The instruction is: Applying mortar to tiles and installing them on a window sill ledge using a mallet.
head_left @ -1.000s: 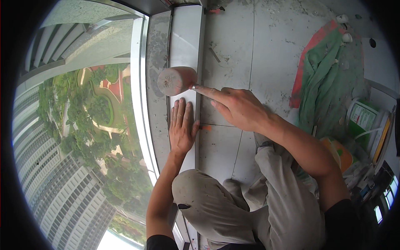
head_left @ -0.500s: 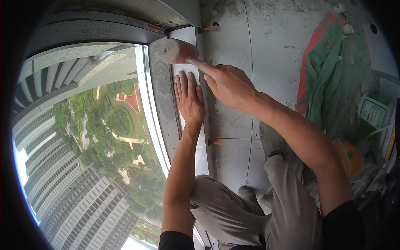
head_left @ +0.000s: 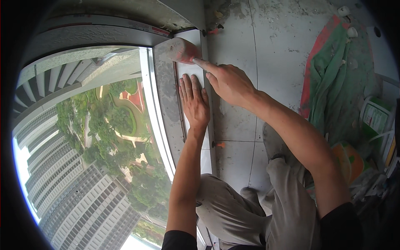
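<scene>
A rubber mallet (head_left: pixel 184 51) with a dusty, red-tinged head is over the far end of a white tile strip (head_left: pixel 194 36) along the window ledge. My right hand (head_left: pixel 232 82) grips its handle, index finger stretched along it toward the head. Whether the head touches the strip I cannot tell. Just nearer than the mallet, my left hand (head_left: pixel 195 102) lies flat on the strip, palm down, fingers stretched forward. Left of the strip runs a rough grey mortar band (head_left: pixel 166 89) beside the white window frame (head_left: pixel 155 96).
Small orange tile clips (head_left: pixel 219 144) sit at the floor joints by the ledge. Dusty white floor tiles (head_left: pixel 233 121) extend to the right. A crumpled green and red cloth (head_left: pixel 329 79) lies there, near a green and white bucket (head_left: pixel 373 116). Tall buildings and trees show beyond the window.
The whole view has shifted slightly, so everything sits a little further right. My left hand stays flat on the strip, and the mallet stays in my right hand over its far end.
</scene>
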The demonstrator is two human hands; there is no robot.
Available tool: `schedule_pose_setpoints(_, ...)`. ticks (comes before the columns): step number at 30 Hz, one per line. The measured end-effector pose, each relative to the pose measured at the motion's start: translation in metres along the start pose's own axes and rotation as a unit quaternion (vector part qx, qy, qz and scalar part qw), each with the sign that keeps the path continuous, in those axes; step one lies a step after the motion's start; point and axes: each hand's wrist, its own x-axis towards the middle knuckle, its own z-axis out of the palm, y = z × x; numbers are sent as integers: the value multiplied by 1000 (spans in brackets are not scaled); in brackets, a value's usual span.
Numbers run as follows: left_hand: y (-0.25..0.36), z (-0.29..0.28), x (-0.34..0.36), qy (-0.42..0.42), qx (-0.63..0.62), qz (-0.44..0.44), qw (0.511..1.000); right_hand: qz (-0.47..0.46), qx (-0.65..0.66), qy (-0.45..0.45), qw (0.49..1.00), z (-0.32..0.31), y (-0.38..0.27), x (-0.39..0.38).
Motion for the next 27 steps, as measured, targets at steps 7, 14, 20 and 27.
schedule_pose_setpoints(7,-1,0,1,8,2,5,1000,43,1,-32,999,-11,-13,4)
schedule_pose_setpoints(14,-1,0,1,-3,1,-3,1000,12,1,18,1000,4,-5,2)
schedule_pose_setpoints(20,-1,-4,-3,-2,0,-4,1000,30,-2,-27,999,-9,-21,0)
schedule_pose_setpoints(27,-4,-1,0,7,-13,0,1000,28,-17,-18,999,-4,-22,-2)
